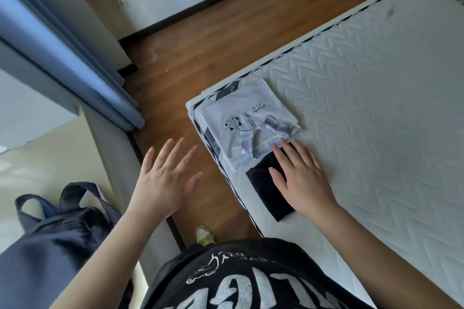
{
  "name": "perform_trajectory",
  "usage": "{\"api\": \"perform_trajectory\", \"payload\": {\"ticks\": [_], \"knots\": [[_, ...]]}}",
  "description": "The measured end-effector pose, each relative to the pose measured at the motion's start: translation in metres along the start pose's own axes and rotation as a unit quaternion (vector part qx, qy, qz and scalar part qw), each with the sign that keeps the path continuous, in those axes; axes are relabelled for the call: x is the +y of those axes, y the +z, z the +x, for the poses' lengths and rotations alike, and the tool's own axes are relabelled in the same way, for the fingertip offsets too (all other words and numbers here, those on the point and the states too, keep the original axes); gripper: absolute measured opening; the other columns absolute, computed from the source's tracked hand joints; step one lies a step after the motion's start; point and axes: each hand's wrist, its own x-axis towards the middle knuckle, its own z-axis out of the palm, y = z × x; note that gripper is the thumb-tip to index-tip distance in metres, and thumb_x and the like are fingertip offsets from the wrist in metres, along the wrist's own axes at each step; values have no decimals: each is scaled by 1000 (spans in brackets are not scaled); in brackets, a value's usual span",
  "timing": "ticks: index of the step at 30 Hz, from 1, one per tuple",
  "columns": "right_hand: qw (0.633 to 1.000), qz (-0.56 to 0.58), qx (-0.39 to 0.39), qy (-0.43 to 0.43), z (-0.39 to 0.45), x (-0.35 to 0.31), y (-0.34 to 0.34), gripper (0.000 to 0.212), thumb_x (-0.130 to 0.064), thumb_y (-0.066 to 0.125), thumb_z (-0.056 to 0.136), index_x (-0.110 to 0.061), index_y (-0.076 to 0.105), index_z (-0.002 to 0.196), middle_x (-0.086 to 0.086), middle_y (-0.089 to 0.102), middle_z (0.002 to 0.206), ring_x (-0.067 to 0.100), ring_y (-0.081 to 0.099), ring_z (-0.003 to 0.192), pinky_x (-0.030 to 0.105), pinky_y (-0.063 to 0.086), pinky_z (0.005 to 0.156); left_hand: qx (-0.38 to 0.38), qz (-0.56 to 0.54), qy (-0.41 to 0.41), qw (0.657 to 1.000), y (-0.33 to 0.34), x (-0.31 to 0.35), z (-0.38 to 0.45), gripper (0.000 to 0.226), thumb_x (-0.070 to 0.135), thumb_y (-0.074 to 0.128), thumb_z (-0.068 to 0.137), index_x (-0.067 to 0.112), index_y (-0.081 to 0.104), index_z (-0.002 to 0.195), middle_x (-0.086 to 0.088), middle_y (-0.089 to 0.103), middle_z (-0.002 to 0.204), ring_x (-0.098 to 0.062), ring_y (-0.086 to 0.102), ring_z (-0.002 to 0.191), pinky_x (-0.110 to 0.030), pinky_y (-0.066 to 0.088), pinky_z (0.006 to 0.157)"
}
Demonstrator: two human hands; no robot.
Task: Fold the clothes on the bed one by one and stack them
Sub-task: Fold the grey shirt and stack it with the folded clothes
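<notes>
A folded white shirt (241, 110) with a cartoon print and a plaid collar lies at the near-left corner of the white quilted mattress (371, 88). Right beside it, closer to me, lies a small folded black garment (263, 188). My right hand (301, 178) rests flat on the black garment, its fingers straight and its fingertips reaching the edge of the white shirt. My left hand (165, 178) hovers open over the floor, left of the bed, with its fingers spread and nothing in it.
A wooden floor (200, 40) runs along the bed's left side. A blue curtain (70, 57) hangs at the left. A dark blue bag (50, 241) sits on a pale surface at the lower left. My shoe (204, 234) stands by the bed edge.
</notes>
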Motion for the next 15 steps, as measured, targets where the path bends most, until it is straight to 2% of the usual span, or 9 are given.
{"api": "perform_trajectory", "payload": {"ticks": [3,10,15], "knots": [[999,-7,3,-36,29,-37,-5,56,-45,31,99,-16,48,143,7,46,149,28,37,141,48,31,114,9,-2,-30,1000,-9,-36,-1,68,66,22,92,34,34,151,1,30,159,-23,23,149,-53,17,120],[995,-18,-10,-93,100,-149,-11,58,-46,27,97,-16,49,142,8,47,148,29,40,139,47,31,115,53,-32,-73,995,-18,-134,-17,66,63,26,94,29,42,148,-6,42,153,-27,36,143,-53,26,116],[992,-29,-15,-120,143,-214,-16,59,-47,25,98,-17,47,144,7,46,149,28,39,140,47,28,116,62,-43,-83,994,-15,-192,-19,65,63,25,95,30,40,149,-7,41,153,-27,33,144,-53,23,117]]}}
